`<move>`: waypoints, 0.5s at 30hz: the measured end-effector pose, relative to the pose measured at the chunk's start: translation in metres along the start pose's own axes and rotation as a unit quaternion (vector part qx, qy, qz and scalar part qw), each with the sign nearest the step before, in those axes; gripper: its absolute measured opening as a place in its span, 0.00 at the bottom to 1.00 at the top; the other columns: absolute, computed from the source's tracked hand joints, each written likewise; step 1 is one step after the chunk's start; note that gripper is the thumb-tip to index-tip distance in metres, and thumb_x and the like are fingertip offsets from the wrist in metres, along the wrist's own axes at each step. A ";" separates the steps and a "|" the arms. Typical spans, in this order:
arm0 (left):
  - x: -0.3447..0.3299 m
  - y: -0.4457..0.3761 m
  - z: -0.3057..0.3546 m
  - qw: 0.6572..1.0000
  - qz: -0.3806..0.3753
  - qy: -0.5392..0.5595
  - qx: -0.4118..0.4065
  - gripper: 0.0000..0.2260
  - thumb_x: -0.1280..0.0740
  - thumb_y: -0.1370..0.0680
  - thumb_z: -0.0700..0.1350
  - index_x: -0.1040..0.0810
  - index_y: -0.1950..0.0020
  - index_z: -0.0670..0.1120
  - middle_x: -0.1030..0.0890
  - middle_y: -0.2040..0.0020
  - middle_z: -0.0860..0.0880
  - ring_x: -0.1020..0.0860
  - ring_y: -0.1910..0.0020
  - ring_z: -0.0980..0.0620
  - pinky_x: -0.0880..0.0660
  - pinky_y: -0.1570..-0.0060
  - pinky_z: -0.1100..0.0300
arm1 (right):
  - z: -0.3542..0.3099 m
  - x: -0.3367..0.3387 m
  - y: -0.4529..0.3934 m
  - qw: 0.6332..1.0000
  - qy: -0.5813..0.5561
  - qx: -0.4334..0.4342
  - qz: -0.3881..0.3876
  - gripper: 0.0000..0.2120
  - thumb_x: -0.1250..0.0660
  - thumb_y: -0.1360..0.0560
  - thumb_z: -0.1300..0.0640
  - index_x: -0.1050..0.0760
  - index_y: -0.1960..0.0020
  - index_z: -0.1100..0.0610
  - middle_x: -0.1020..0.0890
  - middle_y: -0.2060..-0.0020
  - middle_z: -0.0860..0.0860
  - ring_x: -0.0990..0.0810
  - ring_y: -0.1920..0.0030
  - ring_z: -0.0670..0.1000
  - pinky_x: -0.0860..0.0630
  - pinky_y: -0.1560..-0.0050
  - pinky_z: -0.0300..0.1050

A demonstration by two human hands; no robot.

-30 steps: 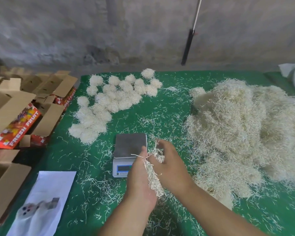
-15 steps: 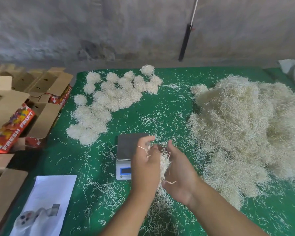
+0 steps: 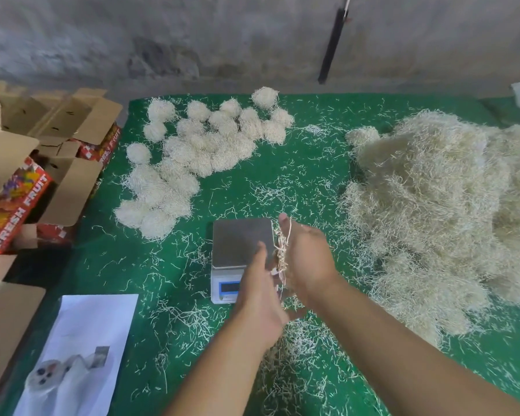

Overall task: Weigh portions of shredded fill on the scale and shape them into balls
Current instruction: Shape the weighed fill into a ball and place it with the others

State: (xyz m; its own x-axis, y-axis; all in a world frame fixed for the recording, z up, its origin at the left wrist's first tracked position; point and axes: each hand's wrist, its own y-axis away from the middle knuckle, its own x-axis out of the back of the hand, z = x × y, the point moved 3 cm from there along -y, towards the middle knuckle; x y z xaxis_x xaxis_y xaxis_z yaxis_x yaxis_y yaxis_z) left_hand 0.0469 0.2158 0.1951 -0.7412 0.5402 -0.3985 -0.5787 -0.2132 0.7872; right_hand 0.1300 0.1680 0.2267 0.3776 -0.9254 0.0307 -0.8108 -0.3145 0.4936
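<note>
A small portion of pale shredded fill (image 3: 281,251) is sandwiched between my two palms, just right of the scale's steel plate (image 3: 240,240). My left hand (image 3: 260,298) lies flat against it from the left, fingers straight. From the right my right hand (image 3: 308,259) presses it, fingertips pointing up. Nothing lies on the plate, and the white base with its blue display (image 3: 229,286) sits in front, partly hidden by my left hand. A large loose pile of fill (image 3: 448,220) covers the right of the green table (image 3: 177,265). Several finished balls (image 3: 207,145) lie at the back left.
Open cardboard boxes printed "FRESH FRUIT" (image 3: 18,193) stand off the table's left edge. A white printed sheet (image 3: 81,352) lies at the front left. Loose strands (image 3: 297,355) litter the cloth under my forearms. A black rod (image 3: 332,46) leans on the grey wall behind.
My palms have slid against each other around the fill. The right hand has risen so its fingertips now stand higher than the left hand's, and both hands sit closer to the scale's right edge.
</note>
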 end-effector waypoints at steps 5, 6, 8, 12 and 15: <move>0.031 -0.013 0.024 0.985 -0.125 0.095 0.064 0.31 0.43 0.16 0.66 0.20 0.30 0.42 0.18 0.35 0.37 0.17 0.39 0.36 0.22 0.40 0.35 | 0.030 -0.024 -0.017 0.962 0.188 0.184 -0.075 0.21 0.41 0.15 0.44 0.27 0.63 0.53 0.24 0.71 0.49 0.28 0.71 0.48 0.30 0.69 0.44; 0.033 -0.018 0.032 0.987 -0.130 0.081 0.047 0.29 0.40 0.16 0.64 0.23 0.28 0.43 0.19 0.33 0.38 0.17 0.38 0.36 0.21 0.40 0.34 | 0.036 -0.027 -0.021 0.947 0.240 0.201 -0.074 0.20 0.43 0.14 0.43 0.24 0.58 0.51 0.21 0.66 0.47 0.24 0.66 0.45 0.27 0.64 0.43; 0.040 -0.030 0.047 0.990 -0.133 0.039 -0.005 0.22 0.35 0.17 0.57 0.24 0.26 0.48 0.23 0.28 0.44 0.18 0.37 0.40 0.21 0.40 0.34 | 0.045 -0.033 -0.032 0.931 0.304 0.190 -0.068 0.19 0.48 0.14 0.40 0.21 0.45 0.48 0.20 0.52 0.42 0.20 0.49 0.45 0.24 0.48 0.44; 0.059 -0.057 0.052 0.990 -0.127 -0.054 -0.039 0.20 0.26 0.22 0.46 0.19 0.30 0.53 0.28 0.22 0.50 0.24 0.27 0.45 0.27 0.31 0.34 | 0.056 -0.048 -0.054 0.951 0.281 0.087 -0.098 0.26 0.52 0.13 0.35 0.33 0.22 0.44 0.26 0.26 0.48 0.28 0.26 0.52 0.32 0.26 0.53; 0.078 -0.075 0.064 0.985 -0.132 -0.084 -0.070 0.39 0.18 0.32 0.49 0.27 0.23 0.49 0.24 0.26 0.45 0.20 0.32 0.44 0.28 0.27 0.41 | 0.058 -0.061 -0.070 0.962 0.244 0.001 -0.124 0.33 0.52 0.16 0.29 0.42 0.17 0.45 0.30 0.21 0.53 0.31 0.22 0.58 0.37 0.22 0.56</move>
State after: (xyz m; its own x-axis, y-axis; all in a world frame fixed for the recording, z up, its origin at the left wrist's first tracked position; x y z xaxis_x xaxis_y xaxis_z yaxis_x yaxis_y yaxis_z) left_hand 0.0546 0.3262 0.1354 -0.4978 0.7170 -0.4879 -0.7943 -0.1509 0.5885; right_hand 0.1383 0.2340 0.1398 0.7238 -0.6127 0.3173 -0.6698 -0.5132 0.5367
